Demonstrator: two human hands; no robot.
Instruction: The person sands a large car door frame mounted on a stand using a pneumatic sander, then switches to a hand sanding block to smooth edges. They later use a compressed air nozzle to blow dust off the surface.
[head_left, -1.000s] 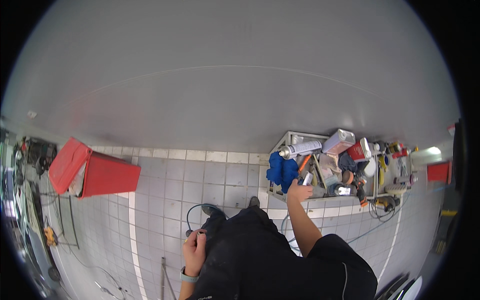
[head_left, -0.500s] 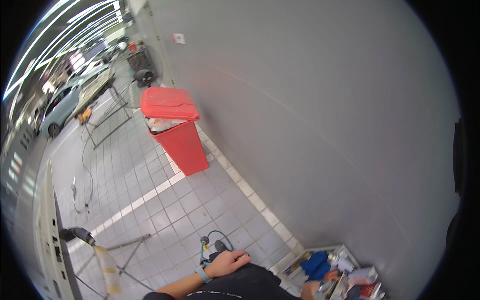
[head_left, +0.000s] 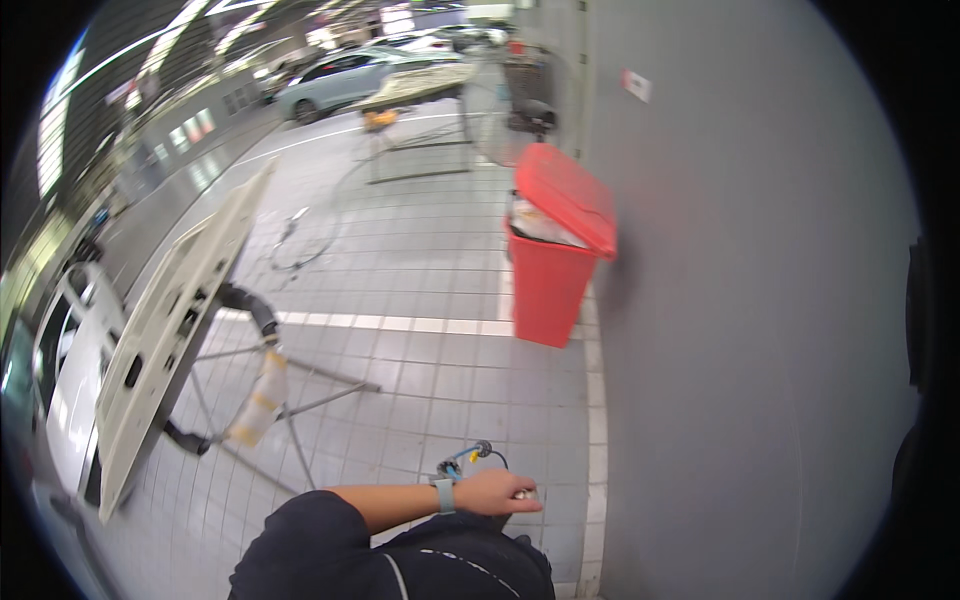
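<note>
The left hand (head_left: 497, 492) has its fingers curled around a small pale item (head_left: 525, 493), kind unclear, before the torso; right hand out of view. A steady grip, clear of the round black fitting (head_left: 484, 448), is advisable.

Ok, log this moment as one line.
left hand: curled, contents unclear | right hand: out of view | red bin: lid ajar, beside grey wall
</note>
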